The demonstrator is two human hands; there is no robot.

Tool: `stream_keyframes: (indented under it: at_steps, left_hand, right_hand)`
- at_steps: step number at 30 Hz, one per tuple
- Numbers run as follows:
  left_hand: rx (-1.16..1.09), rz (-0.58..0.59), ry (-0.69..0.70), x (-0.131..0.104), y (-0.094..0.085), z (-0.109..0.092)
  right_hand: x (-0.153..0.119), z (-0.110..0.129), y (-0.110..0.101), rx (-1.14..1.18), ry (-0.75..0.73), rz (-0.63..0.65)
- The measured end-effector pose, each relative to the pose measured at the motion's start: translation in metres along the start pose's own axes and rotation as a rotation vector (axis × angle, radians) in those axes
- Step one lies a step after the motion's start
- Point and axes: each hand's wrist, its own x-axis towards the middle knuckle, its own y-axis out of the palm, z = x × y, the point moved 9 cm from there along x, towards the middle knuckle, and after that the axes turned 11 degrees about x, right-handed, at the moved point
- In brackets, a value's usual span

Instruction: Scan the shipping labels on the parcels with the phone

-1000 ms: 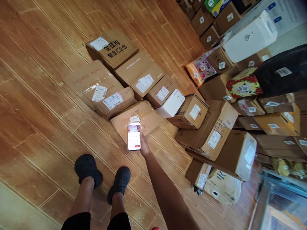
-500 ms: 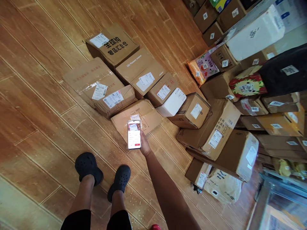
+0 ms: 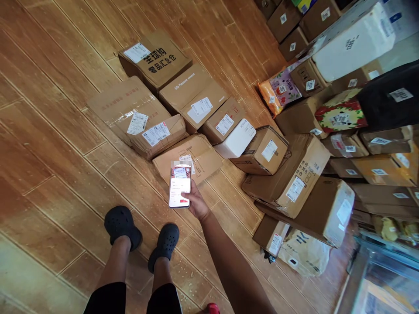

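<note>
My right hand [image 3: 197, 201] is closed round a phone [image 3: 179, 186] with a lit screen, its thumb lying over the lower part of the screen. The phone is above the near edge of a flat cardboard box [image 3: 206, 159] and covers part of that box's label. Beside that box lie a narrow taped box [image 3: 159, 136] with a white label and a white package [image 3: 237, 138]. My left hand is out of view.
More labelled boxes lie on the wooden floor, among them a large printed one [image 3: 155, 59] and an upright one [image 3: 290, 174]. Stacked parcels [image 3: 381, 163] line the right side. A glass-topped case [image 3: 382, 279] stands at lower right. My feet in dark clogs [image 3: 122, 226] are below.
The phone has shifted slightly left and tilted. My right thumb has moved from the phone's side onto its screen. The view has shifted slightly.
</note>
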Motion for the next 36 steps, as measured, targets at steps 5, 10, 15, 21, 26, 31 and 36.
stream_keyframes:
  at_steps: [5,10,15,21,26,31,36]
  left_hand:
    - [-0.036,-0.052,0.059,-0.005,-0.009,-0.005]
    - [-0.077,-0.147,0.128,-0.007,-0.029,-0.008]
    - [-0.101,-0.193,0.180,-0.011,-0.038,-0.011]
    - [-0.113,-0.174,0.202,-0.012,-0.033,-0.010]
    - [-0.133,-0.129,0.169,-0.003,-0.034,-0.013]
    - [-0.136,-0.093,0.155,-0.008,-0.042,-0.019]
    - [-0.096,-0.104,0.116,-0.073,-0.041,0.031]
  right_hand:
    - [-0.031,0.001,0.035,0.009,0.076,0.112]
    - [-0.042,0.000,0.050,-0.041,0.062,0.178]
    - [-0.044,-0.007,0.056,-0.027,0.036,0.158]
    - [-0.056,-0.034,0.076,0.096,0.049,0.132]
    - [-0.063,-0.058,0.102,0.202,0.080,0.138]
    - [-0.061,-0.069,0.125,0.213,0.068,0.158]
    - [-0.057,-0.077,0.145,0.163,0.074,0.133]
